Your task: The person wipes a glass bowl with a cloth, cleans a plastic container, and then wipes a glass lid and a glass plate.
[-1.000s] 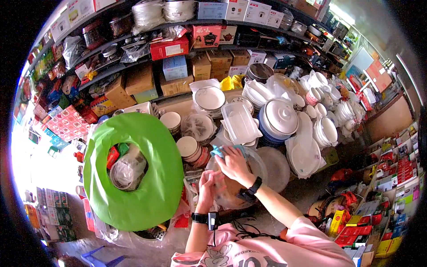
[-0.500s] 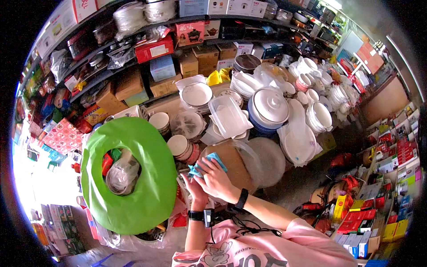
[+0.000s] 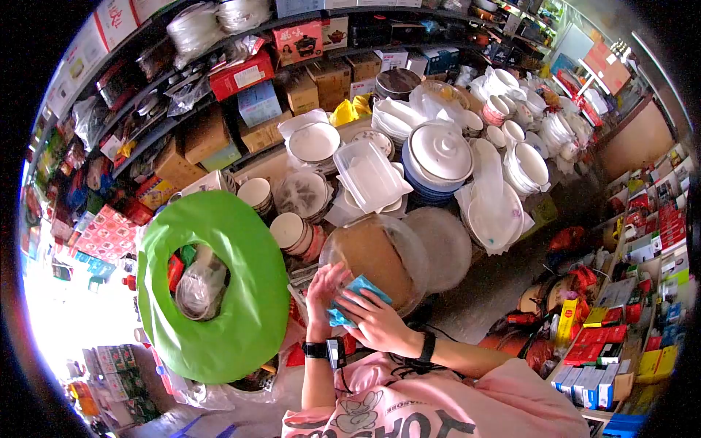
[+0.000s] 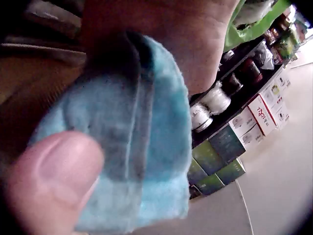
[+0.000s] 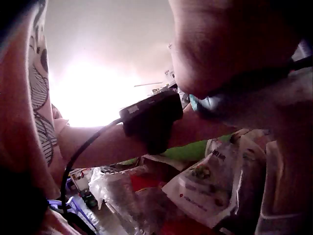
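At the near rim of the round brown dish under its clear cover, roughly its 7 o'clock edge, I saw both hands meeting on 1 blue cloth. The left hand stood with its fingers straight and pointing to 12 o'clock, wide and flat, its palm against the cloth. The right hand came in from 4 o'clock with its fingers curled over the cloth and gripping it, so the cloth sat pressed between the 2 hands. From the left wrist the cloth filled the view, folded and darkly smudged, with a thumb pressed on its lower corner; I could not tell whose thumb that was. From the right wrist I made out only a black wrist unit on the other forearm. At 9 o'clock of the hands lay a big green ring-shaped sheet. At 12 o'clock, beyond the dish, sat a clear plastic box, and at 1 o'clock a white lidded pot.
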`<state>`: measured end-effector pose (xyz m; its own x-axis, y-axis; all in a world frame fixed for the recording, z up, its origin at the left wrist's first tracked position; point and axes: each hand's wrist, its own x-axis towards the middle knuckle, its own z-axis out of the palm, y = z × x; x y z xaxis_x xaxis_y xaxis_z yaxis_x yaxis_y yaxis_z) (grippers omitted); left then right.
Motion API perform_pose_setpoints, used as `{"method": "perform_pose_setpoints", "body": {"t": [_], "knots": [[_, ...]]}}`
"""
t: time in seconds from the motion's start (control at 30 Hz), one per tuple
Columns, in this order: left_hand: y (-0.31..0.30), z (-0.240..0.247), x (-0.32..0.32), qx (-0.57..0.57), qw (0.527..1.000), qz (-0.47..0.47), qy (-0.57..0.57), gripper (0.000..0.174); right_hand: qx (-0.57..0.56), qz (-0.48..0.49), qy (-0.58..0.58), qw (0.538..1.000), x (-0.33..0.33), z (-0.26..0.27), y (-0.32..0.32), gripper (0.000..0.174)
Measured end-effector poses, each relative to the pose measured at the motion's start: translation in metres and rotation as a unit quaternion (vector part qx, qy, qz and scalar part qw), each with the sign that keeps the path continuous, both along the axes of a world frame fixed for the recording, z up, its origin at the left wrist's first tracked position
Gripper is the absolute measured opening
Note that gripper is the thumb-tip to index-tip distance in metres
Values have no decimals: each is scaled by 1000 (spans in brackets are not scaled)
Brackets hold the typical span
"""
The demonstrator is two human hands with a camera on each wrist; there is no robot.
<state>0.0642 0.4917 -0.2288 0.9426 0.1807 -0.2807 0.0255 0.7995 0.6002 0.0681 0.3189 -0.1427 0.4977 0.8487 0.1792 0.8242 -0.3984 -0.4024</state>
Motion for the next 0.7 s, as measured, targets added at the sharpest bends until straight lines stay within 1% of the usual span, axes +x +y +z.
{"method": "perform_pose_setpoints", "body": {"t": [0.07,0.1,0.13,0.2,0.3,0.33,0.37,0.47,0.5,0.57,0.63,0.7], "knots": [[-5,11,-2,29,999,8,14,41,-26,20,25,999,-2,1,-12,50],[-6,15,-2,44,999,11,21,35,-22,17,26,999,-3,1,-18,50],[-5,13,-2,0,1000,19,20,33,-26,21,35,999,-4,0,-23,52],[-5,10,-1,-2,1000,22,19,33,-35,24,38,998,-6,-2,-34,56],[-6,6,2,-5,1000,26,13,32,-51,27,54,997,-8,4,-52,55],[-6,4,3,-5,1000,27,10,31,-75,28,44,996,-9,2,-58,58],[-6,3,2,-3,1000,23,10,31,-73,24,44,996,-11,0,-65,58],[-6,2,4,7,1000,23,9,31,-75,-11,30,997,-12,-8,-83,64],[-6,3,4,11,1000,22,13,31,-72,-15,28,997,-12,-11,-88,64],[-6,4,3,16,1000,18,18,31,-61,-62,19,996,-14,-15,-98,63],[-5,2,2,-6,1000,18,24,31,-45,-81,26,995,-13,-26,-102,59],[-3,0,2,-11,1000,11,15,30,-34,-168,27,985,-12,-28,-101,55]]}}
